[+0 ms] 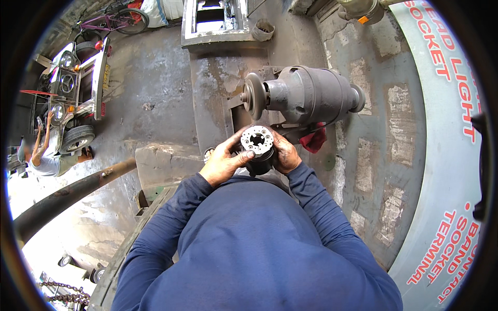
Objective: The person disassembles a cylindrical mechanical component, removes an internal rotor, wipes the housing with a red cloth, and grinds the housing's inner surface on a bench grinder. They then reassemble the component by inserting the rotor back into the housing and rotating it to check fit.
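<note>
Between my two hands is a dark cylindrical metal housing (259,165) with a pale, round end face. That face has a dark central opening and several small holes around it, and it is turned up toward me. My left hand (227,160) wraps the left side, its thumb lying near the face's lower edge. On the opposite side my right hand (285,152) grips the housing, most of its fingers hidden behind it. Just beyond stands a grey bench grinder (316,93), with a wheel (254,97) on its left end, apart from the housing.
A red cloth (313,138) hangs beneath the grinder. To the left, a dark pole (78,198) slants past a wooden bench edge (129,249). A person (45,163) is beside a vehicle (70,88) at the far left. A printed banner (430,171) lines the right side.
</note>
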Available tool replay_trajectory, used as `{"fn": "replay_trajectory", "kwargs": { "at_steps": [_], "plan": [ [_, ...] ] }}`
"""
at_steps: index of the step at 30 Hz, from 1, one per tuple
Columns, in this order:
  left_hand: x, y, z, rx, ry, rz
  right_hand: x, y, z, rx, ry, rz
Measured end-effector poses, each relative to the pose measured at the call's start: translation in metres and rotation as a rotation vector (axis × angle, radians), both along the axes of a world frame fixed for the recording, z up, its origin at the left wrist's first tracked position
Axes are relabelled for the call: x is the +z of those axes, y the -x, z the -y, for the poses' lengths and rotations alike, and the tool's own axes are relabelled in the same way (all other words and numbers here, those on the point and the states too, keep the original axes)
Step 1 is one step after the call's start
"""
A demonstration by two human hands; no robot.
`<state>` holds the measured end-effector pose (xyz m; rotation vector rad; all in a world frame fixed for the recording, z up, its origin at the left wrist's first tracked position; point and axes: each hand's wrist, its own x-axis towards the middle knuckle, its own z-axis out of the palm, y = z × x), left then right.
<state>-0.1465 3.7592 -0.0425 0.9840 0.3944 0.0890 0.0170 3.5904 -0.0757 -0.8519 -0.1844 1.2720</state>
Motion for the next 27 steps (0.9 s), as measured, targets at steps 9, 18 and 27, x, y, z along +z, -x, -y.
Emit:
{"fn": "replay_trajectory", "kwargs": {
  "at_steps": [9,18,27],
  "plan": [
    [-0.003,-0.005,0.003,-0.012,0.099,-0.168,-0.004,0.012,-0.001,-0.116,0.214,0.258],
    [-0.002,-0.030,0.003,0.073,0.101,-0.136,-0.013,0.004,-0.006,-0.149,0.255,0.306],
    [0.001,-0.032,-0.005,0.159,0.135,-0.220,-0.014,-0.008,-0.026,-0.069,0.325,0.152]
  ]
}}
